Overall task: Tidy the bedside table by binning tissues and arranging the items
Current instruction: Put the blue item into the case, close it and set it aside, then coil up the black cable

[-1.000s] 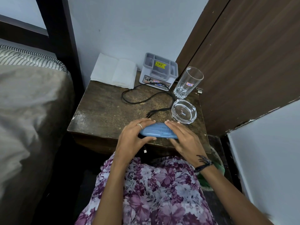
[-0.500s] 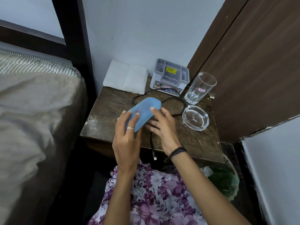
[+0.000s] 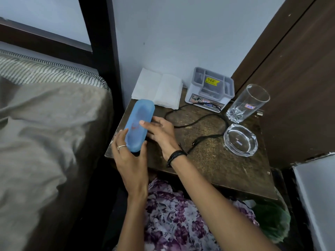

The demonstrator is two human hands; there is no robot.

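Note:
A blue oblong case [image 3: 139, 124] lies lengthwise along the left edge of the dark wooden bedside table [image 3: 217, 165]. My left hand [image 3: 130, 160] grips its near end, thumb and fingers around it. My right hand [image 3: 159, 133] rests its fingers on the case's right side. A folded white tissue [image 3: 159, 89] lies at the back left corner, just past the case's far end. A grey compartment organiser [image 3: 211, 87] stands at the back. An empty drinking glass [image 3: 248, 103] and a glass ashtray [image 3: 240, 139] sit at the right.
A black cable [image 3: 197, 122] loops across the tabletop from the organiser toward the front. The bed [image 3: 45, 133] and its dark post [image 3: 101, 51] border the table on the left. A brown door [image 3: 299, 78] stands at the right. A green bag [image 3: 272, 221] sits low at the right.
Both hands carried the blue case from the table's front edge to its left side, turning it from crosswise to lengthwise. The view shifted left.

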